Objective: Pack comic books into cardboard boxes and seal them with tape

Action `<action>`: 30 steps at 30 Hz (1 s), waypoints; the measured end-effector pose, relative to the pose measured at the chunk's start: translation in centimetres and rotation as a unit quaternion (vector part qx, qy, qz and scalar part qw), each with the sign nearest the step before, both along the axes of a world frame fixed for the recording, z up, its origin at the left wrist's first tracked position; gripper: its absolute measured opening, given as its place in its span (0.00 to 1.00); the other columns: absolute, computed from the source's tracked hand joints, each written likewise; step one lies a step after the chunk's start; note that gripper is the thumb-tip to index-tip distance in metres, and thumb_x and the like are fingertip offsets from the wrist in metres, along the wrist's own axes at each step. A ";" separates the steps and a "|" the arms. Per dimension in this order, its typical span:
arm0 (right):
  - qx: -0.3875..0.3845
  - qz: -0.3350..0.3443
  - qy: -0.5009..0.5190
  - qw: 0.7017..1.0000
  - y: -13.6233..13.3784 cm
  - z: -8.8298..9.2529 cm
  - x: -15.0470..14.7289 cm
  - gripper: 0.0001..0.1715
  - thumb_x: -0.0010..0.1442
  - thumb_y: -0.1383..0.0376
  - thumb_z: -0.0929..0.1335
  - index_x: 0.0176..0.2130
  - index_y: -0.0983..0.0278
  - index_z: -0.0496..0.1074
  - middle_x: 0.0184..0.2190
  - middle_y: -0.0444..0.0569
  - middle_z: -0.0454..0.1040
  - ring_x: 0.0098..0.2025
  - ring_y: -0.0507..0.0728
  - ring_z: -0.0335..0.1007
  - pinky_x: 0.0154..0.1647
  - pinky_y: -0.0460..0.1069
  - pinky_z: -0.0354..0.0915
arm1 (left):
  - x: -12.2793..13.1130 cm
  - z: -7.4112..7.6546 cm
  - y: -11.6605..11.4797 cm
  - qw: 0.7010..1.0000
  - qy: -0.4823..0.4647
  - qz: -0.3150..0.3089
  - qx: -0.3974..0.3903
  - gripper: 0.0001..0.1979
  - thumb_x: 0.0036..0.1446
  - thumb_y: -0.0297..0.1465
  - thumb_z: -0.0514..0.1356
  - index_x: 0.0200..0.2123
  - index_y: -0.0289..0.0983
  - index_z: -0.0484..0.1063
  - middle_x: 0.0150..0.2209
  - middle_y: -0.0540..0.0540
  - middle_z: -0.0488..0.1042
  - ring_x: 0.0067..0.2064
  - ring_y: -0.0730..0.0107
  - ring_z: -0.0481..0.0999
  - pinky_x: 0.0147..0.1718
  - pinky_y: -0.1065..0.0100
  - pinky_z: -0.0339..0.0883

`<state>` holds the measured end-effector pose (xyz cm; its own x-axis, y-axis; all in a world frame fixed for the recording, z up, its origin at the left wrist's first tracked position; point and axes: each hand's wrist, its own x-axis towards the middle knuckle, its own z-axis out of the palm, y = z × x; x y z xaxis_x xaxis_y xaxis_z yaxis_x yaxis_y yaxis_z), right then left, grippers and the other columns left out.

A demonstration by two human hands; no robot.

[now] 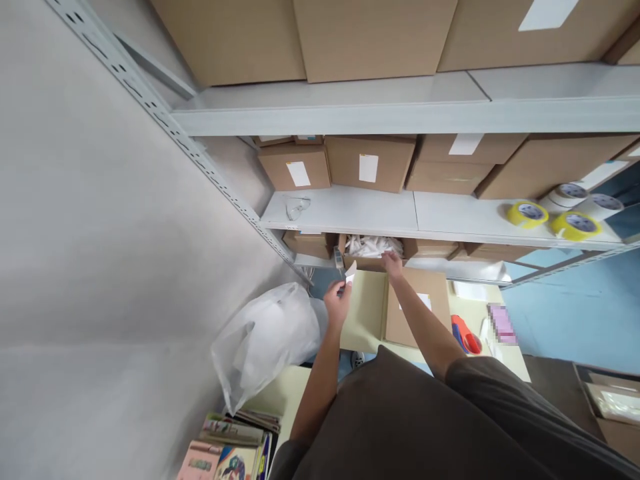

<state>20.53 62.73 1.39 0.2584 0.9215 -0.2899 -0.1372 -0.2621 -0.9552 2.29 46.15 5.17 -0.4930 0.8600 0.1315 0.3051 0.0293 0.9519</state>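
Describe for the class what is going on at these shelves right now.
A person stands at a metal shelving unit stacked with cardboard boxes. Their right hand reaches to an open box of white packets on a low shelf. Their left hand holds up a small white slip. Yellow tape rolls lie one shelf higher, and a white plastic bag sits to the left.
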 end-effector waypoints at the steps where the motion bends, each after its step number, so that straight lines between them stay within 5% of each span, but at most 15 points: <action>1: -0.005 0.022 0.009 1.000 -1.7 0.0 0.3 0.27 0.48 0.43 0.79 0.31 0.61 0.73 0.27 0.46 0.77 0.33 0.57 0.76 0.33 0.49 0.71 | 0.2 -0.2 0.4 0.999 0.027 -0.018 -0.001 0.16 0.65 0.46 0.64 0.37 0.40 0.85 0.43 0.40 0.82 0.44 0.60 0.81 0.42 0.64 0.75; 6: -0.024 0.162 0.116 0.980 -11.0 1.5 4.0 0.32 0.54 0.37 0.76 0.31 0.62 0.78 0.31 0.52 0.81 0.36 0.59 0.79 0.36 0.51 0.73 | 5.0 -1.1 2.4 0.974 0.152 -0.168 -0.002 0.12 0.66 0.43 0.65 0.38 0.44 0.87 0.50 0.38 0.81 0.53 0.55 0.80 0.57 0.56 0.74; 11: -0.016 0.012 0.107 0.994 -15.2 2.9 9.6 0.26 0.46 0.45 0.81 0.30 0.61 0.75 0.30 0.47 0.80 0.36 0.58 0.77 0.37 0.51 0.73 | 13.0 -1.2 2.1 0.936 0.227 -0.270 -0.006 0.21 0.56 0.47 0.75 0.50 0.44 0.86 0.64 0.36 0.75 0.66 0.43 0.71 0.68 0.49 0.64; 13: -0.025 -0.053 0.106 0.993 -15.9 2.8 12.2 0.25 0.43 0.47 0.81 0.31 0.60 0.75 0.31 0.47 0.80 0.36 0.58 0.77 0.37 0.51 0.74 | 15.7 -1.5 1.5 0.941 0.206 -0.269 -0.020 0.33 0.50 0.49 0.78 0.57 0.43 0.83 0.68 0.35 0.72 0.68 0.39 0.69 0.68 0.48 0.63; 15: -0.040 -0.074 0.121 0.989 -16.9 2.6 14.6 0.25 0.41 0.49 0.82 0.32 0.60 0.76 0.33 0.48 0.82 0.36 0.58 0.78 0.38 0.52 0.74 | 17.9 -2.4 0.9 0.961 0.124 -0.242 -0.048 0.34 0.54 0.51 0.75 0.58 0.40 0.81 0.63 0.33 0.76 0.63 0.43 0.75 0.63 0.51 0.68; 20: -0.080 -0.058 0.146 0.984 -20.6 0.6 18.9 0.27 0.38 0.50 0.83 0.30 0.60 0.74 0.31 0.49 0.80 0.35 0.58 0.78 0.35 0.52 0.74 | 21.7 -5.3 -0.4 0.959 -0.037 -0.243 -0.138 0.19 0.62 0.48 0.65 0.34 0.38 0.81 0.34 0.43 0.82 0.38 0.61 0.80 0.44 0.62 0.74; 26: -0.115 -0.033 0.003 0.993 -24.0 -4.1 23.1 0.22 0.43 0.48 0.78 0.28 0.60 0.73 0.20 0.40 0.70 0.25 0.54 0.68 0.29 0.49 0.66 | 25.9 -7.6 -3.1 0.957 0.068 -0.222 -0.173 0.12 0.59 0.37 0.67 0.25 0.39 0.77 0.33 0.44 0.80 0.39 0.64 0.79 0.45 0.65 0.71; 30: -0.107 -0.032 -0.126 0.986 -24.4 -6.5 25.5 0.26 0.42 0.54 0.77 0.41 0.60 0.76 0.22 0.37 0.71 0.29 0.58 0.71 0.35 0.51 0.68 | 28.2 -8.6 -4.7 0.937 0.122 -0.199 -0.261 0.11 0.61 0.36 0.66 0.27 0.39 0.79 0.34 0.43 0.82 0.38 0.61 0.79 0.41 0.65 0.69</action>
